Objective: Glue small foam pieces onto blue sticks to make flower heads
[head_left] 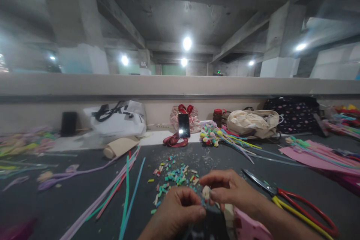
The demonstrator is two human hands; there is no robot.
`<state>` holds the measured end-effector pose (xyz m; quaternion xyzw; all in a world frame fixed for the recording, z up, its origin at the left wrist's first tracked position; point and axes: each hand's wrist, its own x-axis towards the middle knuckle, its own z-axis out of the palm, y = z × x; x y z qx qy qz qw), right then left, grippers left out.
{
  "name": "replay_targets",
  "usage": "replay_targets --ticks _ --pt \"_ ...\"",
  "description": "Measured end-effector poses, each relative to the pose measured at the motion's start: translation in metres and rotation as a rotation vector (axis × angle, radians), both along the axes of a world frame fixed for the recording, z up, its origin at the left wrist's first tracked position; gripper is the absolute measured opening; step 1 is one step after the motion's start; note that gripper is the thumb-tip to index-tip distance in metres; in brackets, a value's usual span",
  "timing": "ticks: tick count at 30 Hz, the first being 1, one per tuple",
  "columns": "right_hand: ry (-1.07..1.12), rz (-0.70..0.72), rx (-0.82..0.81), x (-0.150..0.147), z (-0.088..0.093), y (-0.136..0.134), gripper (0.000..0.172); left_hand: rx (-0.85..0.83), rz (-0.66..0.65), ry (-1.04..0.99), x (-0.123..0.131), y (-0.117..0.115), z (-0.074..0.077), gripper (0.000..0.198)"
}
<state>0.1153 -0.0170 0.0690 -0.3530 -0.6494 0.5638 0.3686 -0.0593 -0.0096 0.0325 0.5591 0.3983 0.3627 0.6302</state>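
My left hand (180, 209) is closed, thumb and forefinger together just above the table's near edge; what they pinch, if anything, I cannot make out. Close on its right, my right hand (232, 189) has a small cream-coloured piece (206, 192) between thumb and fingers. Beneath the hands are a black object (209, 224) and a pink object (249, 225), partly covered by my right wrist. Many small cut foam-like bits (178, 175) in green, pink and yellow lie scattered beyond my fingers. Scissors (277, 193) with red and yellow handles rest beside my right forearm.
Long coloured strips (126, 191) lie at left. A phone (184, 125) leans on a patterned pouch (194, 116); a bundle of coloured stems (213, 133) is beside it. Farther back are a white bag (123, 123), a cream bag (253, 123), a brown bottle (217, 118) and pink sheets (312, 153).
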Motion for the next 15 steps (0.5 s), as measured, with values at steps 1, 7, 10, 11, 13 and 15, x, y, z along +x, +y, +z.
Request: replay_targets --ticks 1,7,10,11,13,15 --pt "-0.017 -0.008 0.021 -0.0003 -0.0014 0.001 0.026 0.01 0.002 0.013 -0.0001 0.0003 -0.0002 0.006" --pt "-0.061 -0.04 0.09 -0.0039 -0.0064 0.0036 0.02 0.055 0.025 0.091 -0.001 0.0023 -0.0046 0.009" --pt "-0.055 -0.043 0.072 -0.0048 -0.0044 0.0029 0.022 0.053 0.028 0.071 -0.001 0.0023 -0.0053 0.01" --pt "-0.048 -0.036 0.065 -0.0043 -0.003 0.0027 0.023 0.043 0.025 0.047 -0.0011 0.0022 -0.005 0.011" --pt "-0.014 -0.04 0.072 -0.0018 0.0003 0.0029 0.027 0.028 0.039 -0.003 -0.0015 0.0025 -0.0036 0.014" --pt "0.026 -0.094 0.094 0.0015 0.0026 0.0039 0.03 0.018 0.086 -0.032 -0.0022 0.0032 -0.0019 0.018"
